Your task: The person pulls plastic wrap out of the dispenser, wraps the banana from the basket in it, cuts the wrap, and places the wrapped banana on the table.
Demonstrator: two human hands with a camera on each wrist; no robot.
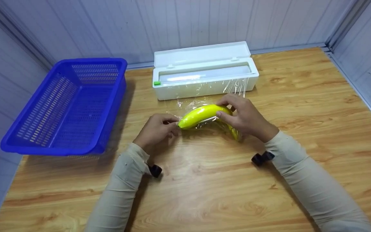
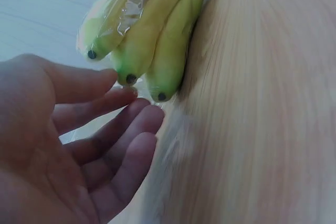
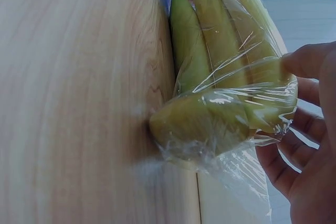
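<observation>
A bunch of yellow-green bananas point(image 1: 201, 115) lies on the table, partly covered by clear plastic wrap point(image 3: 226, 95). My right hand point(image 1: 245, 114) grips the bunch near its right end, thumb on the near side and fingers beyond it. At the other end, my left hand point(image 1: 159, 129) pinches the wrap by the dark banana tips point(image 2: 131, 78), its other fingers loosely bent. Behind the bunch stands a white wrap dispenser box point(image 1: 204, 88), its lid raised and a roll of film point(image 1: 201, 73) inside. Film hangs from the box's front towards my right hand.
To the left stands a blue plastic basket point(image 1: 108, 129) with slotted sides. A green piece point(image 1: 157, 83) sits at the dispenser's left front edge. Pale panelled walls point(image 1: 198, 25) border the wooden table point(image 1: 204, 193) at the back and both sides.
</observation>
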